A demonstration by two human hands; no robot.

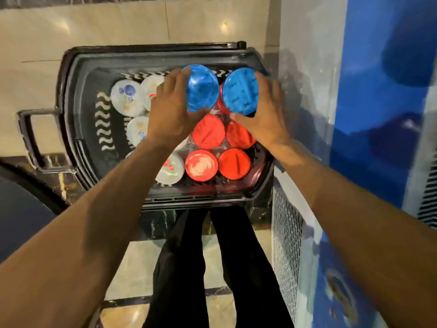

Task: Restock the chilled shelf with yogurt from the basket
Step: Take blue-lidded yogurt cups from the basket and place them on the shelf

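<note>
the basket (78, 114), black plastic, stands on the tiled floor (118, 24) directly ahead of the person's black trousers (179, 268). one folding handle (28, 138) hangs out on its left side.

contents: white-lidded tubs (127, 98) fill the left half and red-lidded tubs (208, 131) fill the near right in rows. two blue-lidded yogurt tubs sit side by side over the far right corner.

left hand (171, 110): fingers and thumb curled round the left blue tub (202, 88), with the fingers on its far left edge and the thumb under its near edge.

right hand (267, 114): gripping the right blue tub (240, 91) in mirror fashion, with the fingers on its right edge and the thumb at its near edge.

both blue lids appear to stand higher than the red ones. motion blur prevents confirming whether they rest on tubs beneath or are lifted clear.

the chiller cabinet (378, 114), blue-panelled, stands just beside the basket on the right, with a mesh grille (286, 233) at its base. its shelf interior reads only as blurred blue shapes.
</note>
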